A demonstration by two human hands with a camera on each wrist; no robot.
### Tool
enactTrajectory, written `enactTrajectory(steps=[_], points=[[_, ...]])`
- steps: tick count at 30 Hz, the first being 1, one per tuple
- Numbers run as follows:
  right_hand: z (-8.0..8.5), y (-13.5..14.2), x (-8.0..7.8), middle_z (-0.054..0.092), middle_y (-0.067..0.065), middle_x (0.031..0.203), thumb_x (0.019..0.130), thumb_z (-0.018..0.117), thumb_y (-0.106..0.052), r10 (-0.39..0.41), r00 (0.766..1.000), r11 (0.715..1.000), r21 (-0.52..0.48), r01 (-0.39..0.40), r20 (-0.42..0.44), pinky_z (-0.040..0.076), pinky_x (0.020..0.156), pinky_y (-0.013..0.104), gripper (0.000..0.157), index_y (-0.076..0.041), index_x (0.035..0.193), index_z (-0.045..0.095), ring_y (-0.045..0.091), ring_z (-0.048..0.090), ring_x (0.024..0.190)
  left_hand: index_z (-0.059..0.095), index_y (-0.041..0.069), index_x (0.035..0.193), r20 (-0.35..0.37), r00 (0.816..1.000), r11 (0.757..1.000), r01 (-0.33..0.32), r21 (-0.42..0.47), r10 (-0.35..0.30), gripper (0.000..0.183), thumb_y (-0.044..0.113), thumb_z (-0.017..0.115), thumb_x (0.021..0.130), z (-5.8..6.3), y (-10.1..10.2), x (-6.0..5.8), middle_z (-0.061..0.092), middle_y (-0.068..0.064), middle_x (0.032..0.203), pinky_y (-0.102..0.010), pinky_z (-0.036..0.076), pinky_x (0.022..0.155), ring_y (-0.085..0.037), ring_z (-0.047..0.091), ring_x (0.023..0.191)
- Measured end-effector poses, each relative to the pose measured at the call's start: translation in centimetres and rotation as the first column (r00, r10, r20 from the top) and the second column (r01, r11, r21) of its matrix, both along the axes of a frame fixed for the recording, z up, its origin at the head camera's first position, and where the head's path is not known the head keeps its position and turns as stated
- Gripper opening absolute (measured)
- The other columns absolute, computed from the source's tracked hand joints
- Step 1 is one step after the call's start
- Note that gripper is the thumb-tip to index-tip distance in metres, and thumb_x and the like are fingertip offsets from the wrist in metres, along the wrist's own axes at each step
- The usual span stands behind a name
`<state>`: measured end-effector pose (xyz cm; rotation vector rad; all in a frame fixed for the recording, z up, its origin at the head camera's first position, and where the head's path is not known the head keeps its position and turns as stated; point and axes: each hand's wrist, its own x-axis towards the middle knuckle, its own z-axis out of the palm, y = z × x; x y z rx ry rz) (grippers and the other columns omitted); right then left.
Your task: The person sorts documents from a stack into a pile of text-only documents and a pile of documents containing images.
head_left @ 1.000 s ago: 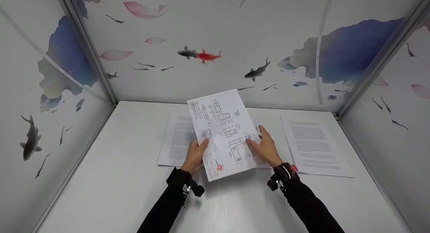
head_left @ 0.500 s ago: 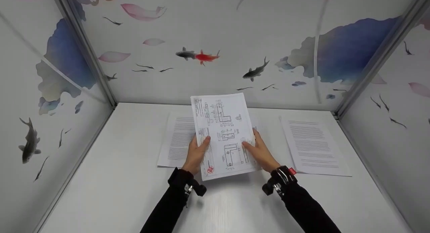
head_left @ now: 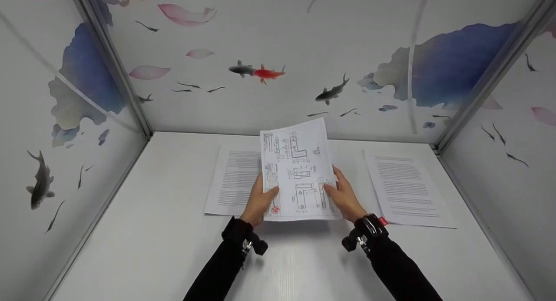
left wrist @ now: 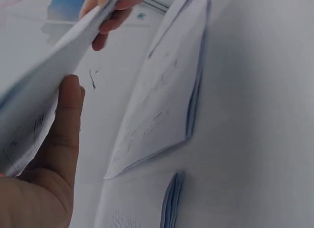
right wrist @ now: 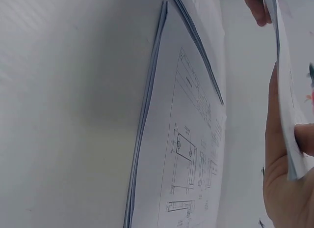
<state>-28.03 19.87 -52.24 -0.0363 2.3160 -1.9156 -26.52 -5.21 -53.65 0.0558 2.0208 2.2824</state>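
In the head view I hold a thin bundle of paper sheets (head_left: 304, 162) above the table with both hands. Technical line drawings and a small red mark are printed on its face. My left hand (head_left: 259, 202) grips the left edge, thumb on the front and fingers behind. On the opposite edge, my right hand (head_left: 346, 199) grips in the same way. Below in the right wrist view lies another paper stack (right wrist: 181, 154) with similar drawings; the held sheets hide most of it from the head camera.
A stack of text pages (head_left: 232, 183) lies left of centre, partly behind the held sheets. Another text stack (head_left: 406, 188) lies on the right. The white table (head_left: 139, 214) is bounded by printed panels (head_left: 278, 101) at the back and both sides.
The held sheets first swung from a slant and moved toward me, then shifted right. Their lower edge now runs nearly level. Both hands keep their grip, and the stacks on the table stay put.
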Motion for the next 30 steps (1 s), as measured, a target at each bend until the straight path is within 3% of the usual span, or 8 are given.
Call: enactTrajectory(steps=[1, 5, 8, 11, 15, 20, 26, 30], points=[[0.0, 0.1, -0.1, 0.056, 0.020, 0.129, 0.101, 0.047, -0.005, -0.020, 1.000, 1.000, 0.002, 0.020, 0.004, 0.052, 0.075, 0.031, 0.064, -0.020, 0.157, 0.018, 0.022, 0.064, 0.094, 0.032, 0.015, 0.150, -0.004, 1.000, 0.999, -0.001, -0.052, 0.001, 0.055, 0.007, 0.053, 0.099, -0.1, 0.2, 0.1, 0.062, -0.013, 0.122, -0.031, 0.053, 0.082, -0.018, 0.065, 0.095], [-0.1, 0.8, -0.7, 0.059, 0.020, 0.123, 0.102, 0.046, -0.005, -0.085, 0.996, 0.996, 0.028, 0.084, 0.030, 0.052, 0.073, 0.030, 0.061, -0.019, 0.156, 0.021, 0.019, 0.064, 0.088, 0.038, 0.011, 0.143, 0.016, 1.000, 0.977, 0.023, -0.214, -0.020, 0.048, 0.015, 0.056, 0.099, -0.3, 0.7, 0.5, 0.063, -0.011, 0.104, -0.028, 0.051, 0.060, -0.012, 0.062, 0.067], [-0.3, 1.5, -1.1, 0.057, 0.020, 0.128, 0.102, 0.044, -0.005, -0.104, 0.994, 0.993, 0.064, 0.102, 0.028, 0.050, 0.078, 0.028, 0.060, -0.015, 0.156, 0.021, 0.020, 0.062, 0.094, 0.041, 0.011, 0.137, 0.059, 0.997, 0.963, 0.062, -0.264, -0.049, 0.042, 0.017, 0.056, 0.099, -0.3, 0.9, 0.8, 0.065, -0.010, 0.092, -0.028, 0.044, 0.040, -0.013, 0.055, 0.044], [-0.5, 2.2, -1.4, 0.055, 0.019, 0.131, 0.102, 0.044, -0.006, -0.113, 0.993, 0.987, 0.116, 0.108, 0.035, 0.047, 0.083, 0.028, 0.060, -0.013, 0.156, 0.019, 0.022, 0.060, 0.101, 0.047, 0.008, 0.134, 0.102, 0.991, 0.949, 0.114, -0.293, -0.087, 0.035, 0.016, 0.052, 0.100, -0.2, 0.8, 1.1, 0.067, -0.008, 0.090, -0.022, 0.041, 0.040, -0.011, 0.053, 0.042], [-0.9, 3.2, -1.8, 0.054, 0.019, 0.132, 0.102, 0.045, -0.007, -0.119, 0.992, 0.981, 0.161, 0.110, 0.051, 0.045, 0.084, 0.027, 0.060, -0.011, 0.156, 0.019, 0.023, 0.058, 0.105, 0.052, 0.001, 0.128, 0.129, 0.984, 0.933, 0.161, -0.323, -0.125, 0.030, 0.010, 0.049, 0.100, -0.5, 1.2, 1.2, 0.069, -0.011, 0.090, -0.023, 0.045, 0.046, -0.012, 0.058, 0.048], [-1.6, 4.1, -2.0, 0.053, 0.022, 0.134, 0.102, 0.045, -0.007, -0.101, 0.993, 0.980, 0.178, 0.088, 0.068, 0.046, 0.084, 0.028, 0.059, -0.007, 0.155, 0.020, 0.025, 0.058, 0.108, 0.053, -0.004, 0.125, 0.090, 0.990, 0.920, 0.134, -0.369, -0.108, 0.030, -0.001, 0.047, 0.096, -1.5, 2.8, 1.3, 0.069, -0.013, 0.089, -0.026, 0.048, 0.054, -0.014, 0.060, 0.054], [-2.0, 4.8, -2.2, 0.049, 0.024, 0.139, 0.103, 0.046, -0.011, -0.113, 0.992, 0.962, 0.255, 0.094, 0.060, 0.045, 0.086, 0.030, 0.061, -0.005, 0.156, 0.017, 0.027, 0.056, 0.112, 0.051, -0.005, 0.128, 0.066, 0.996, 0.935, 0.084, -0.344, -0.065, 0.040, -0.012, 0.042, 0.089, -2.3, 4.2, 1.3, 0.067, -0.016, 0.092, -0.021, 0.044, 0.053, -0.014, 0.058, 0.057], [-2.2, 4.9, -2.2, 0.046, 0.030, 0.141, 0.103, 0.045, -0.010, -0.092, 0.995, 0.948, 0.310, 0.077, 0.034, 0.046, 0.093, 0.037, 0.062, 0.000, 0.155, 0.014, 0.034, 0.055, 0.117, 0.051, -0.006, 0.128, 0.075, 0.997, 0.945, 0.038, -0.326, -0.015, 0.042, -0.013, 0.040, 0.088, -2.7, 4.3, 1.2, 0.066, -0.015, 0.092, -0.020, 0.043, 0.054, -0.013, 0.056, 0.059]])
